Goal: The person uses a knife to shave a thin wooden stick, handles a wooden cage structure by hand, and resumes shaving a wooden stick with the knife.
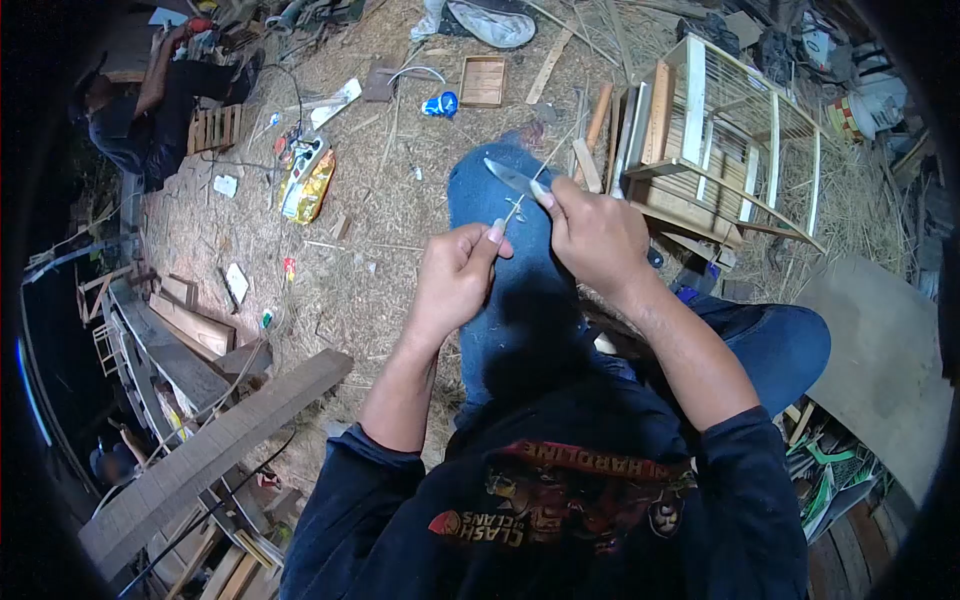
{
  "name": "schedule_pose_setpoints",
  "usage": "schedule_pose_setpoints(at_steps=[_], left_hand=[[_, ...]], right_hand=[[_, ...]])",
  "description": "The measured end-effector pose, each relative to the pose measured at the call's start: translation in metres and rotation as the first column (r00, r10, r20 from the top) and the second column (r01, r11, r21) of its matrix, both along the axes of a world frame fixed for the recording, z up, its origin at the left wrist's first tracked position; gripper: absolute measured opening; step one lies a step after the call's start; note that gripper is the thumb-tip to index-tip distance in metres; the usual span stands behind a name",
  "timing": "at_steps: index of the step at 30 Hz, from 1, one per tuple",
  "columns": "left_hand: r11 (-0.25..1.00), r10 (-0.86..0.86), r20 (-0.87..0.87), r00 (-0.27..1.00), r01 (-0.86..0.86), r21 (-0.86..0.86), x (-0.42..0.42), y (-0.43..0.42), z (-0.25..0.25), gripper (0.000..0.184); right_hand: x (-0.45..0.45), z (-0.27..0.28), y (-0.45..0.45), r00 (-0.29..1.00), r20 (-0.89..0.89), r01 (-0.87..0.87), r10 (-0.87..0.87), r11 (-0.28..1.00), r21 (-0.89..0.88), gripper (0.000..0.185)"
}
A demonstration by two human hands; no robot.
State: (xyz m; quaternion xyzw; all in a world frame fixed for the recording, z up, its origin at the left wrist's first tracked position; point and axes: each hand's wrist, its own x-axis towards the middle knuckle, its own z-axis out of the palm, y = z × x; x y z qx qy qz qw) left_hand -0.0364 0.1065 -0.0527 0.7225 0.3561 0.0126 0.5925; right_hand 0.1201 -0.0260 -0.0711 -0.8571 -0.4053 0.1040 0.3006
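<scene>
Above my knee, my left hand [463, 268] pinches the near end of a thin wooden stick [515, 210] between thumb and fingers. My right hand [598, 230] is closed around a knife [508, 176], whose blade points up and to the left. The blade lies across the stick, with my right thumb close to it. Small pale shavings [519, 213] rest on the blue jeans [520, 285] under the stick. The knife's handle is hidden inside my right hand.
A slatted wooden cage frame [745, 150] stands at the right. On the straw-strewn ground lie a shallow wooden box [483, 80], a blue cup [440, 104] and a yellow packet [309, 187]. A thick beam [215, 455] crosses the lower left. Another person [140, 120] sits at the upper left.
</scene>
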Motion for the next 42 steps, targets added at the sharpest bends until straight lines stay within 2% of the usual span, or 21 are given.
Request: schedule_pose_setpoints(at_steps=[3,6,9,12,16,18,22,24,27,30,33,34,39,41,42], left_hand=[[0.999,-0.003,-0.002,1.000,0.003,-0.046,0.007,0.001,0.001,0.036],[0.996,0.009,-0.026,1.000,-0.011,-0.091,0.009,0.001,0.001,0.036],[0.994,0.010,-0.031,0.999,-0.013,-0.111,0.008,0.003,0.002,0.036],[0.989,0.008,-0.036,0.999,-0.014,-0.147,0.011,0.003,0.008,0.036],[0.970,0.007,-0.017,1.000,-0.011,-0.244,0.010,0.007,0.005,0.037],[0.968,-0.004,-0.026,1.000,-0.002,-0.251,0.013,0.009,0.007,0.036],[0.959,-0.010,-0.033,0.999,0.000,-0.285,0.011,0.012,0.002,0.035],[0.959,-0.013,-0.032,0.999,0.004,-0.284,0.009,0.014,0.000,0.035],[0.955,-0.016,-0.045,0.999,0.002,-0.297,0.012,0.013,0.003,0.034],[0.950,-0.001,-0.056,0.998,-0.016,-0.311,0.011,0.015,0.006,0.034],[0.948,-0.003,-0.041,0.999,-0.011,-0.319,0.013,0.013,0.004,0.033],[0.950,-0.003,-0.032,0.999,-0.007,-0.313,0.011,0.013,0.004,0.033],[0.949,-0.001,-0.034,0.999,-0.010,-0.315,0.008,0.015,0.003,0.034],[0.949,-0.013,-0.033,0.999,0.002,-0.316,0.010,0.015,0.003,0.034],[0.944,-0.012,-0.038,0.999,-0.001,-0.331,0.011,0.015,0.004,0.033]], right_hand=[[0.003,0.001,-0.002,0.999,0.031,-0.030,0.030,1.000,-0.007,0.010],[0.002,-0.003,-0.002,1.000,-0.023,-0.012,0.011,0.999,-0.043,0.009],[-0.008,-0.009,-0.003,0.998,0.033,-0.050,0.049,0.999,0.007,0.009],[0.002,-0.008,-0.001,1.000,-0.004,0.019,-0.019,1.000,0.012,0.008],[-0.006,-0.005,-0.002,1.000,0.004,0.000,0.000,1.000,0.009,0.008],[-0.010,-0.011,-0.004,0.998,0.063,-0.023,0.019,0.998,0.065,0.009],[-0.010,-0.015,-0.003,0.999,0.050,0.016,-0.019,0.998,0.056,0.010],[-0.017,-0.013,-0.007,0.995,0.081,-0.061,0.054,0.995,0.082,0.009],[-0.006,-0.013,-0.004,0.998,0.045,0.046,-0.049,0.997,0.065,0.015],[-0.019,-0.002,-0.007,0.997,0.063,-0.040,0.035,0.996,0.076,0.008],[-0.018,-0.007,-0.006,0.997,0.072,-0.051,0.042,0.991,0.122,0.007],[-0.013,-0.007,-0.006,0.999,0.036,-0.022,0.021,1.000,0.022,0.007],[-0.024,-0.011,-0.007,0.998,0.054,-0.045,0.041,0.996,0.074,0.007],[-0.020,-0.007,-0.007,1.000,0.007,-0.019,0.018,0.994,0.109,0.013],[-0.015,-0.005,-0.006,1.000,0.012,0.028,-0.028,0.998,0.061,0.013]])
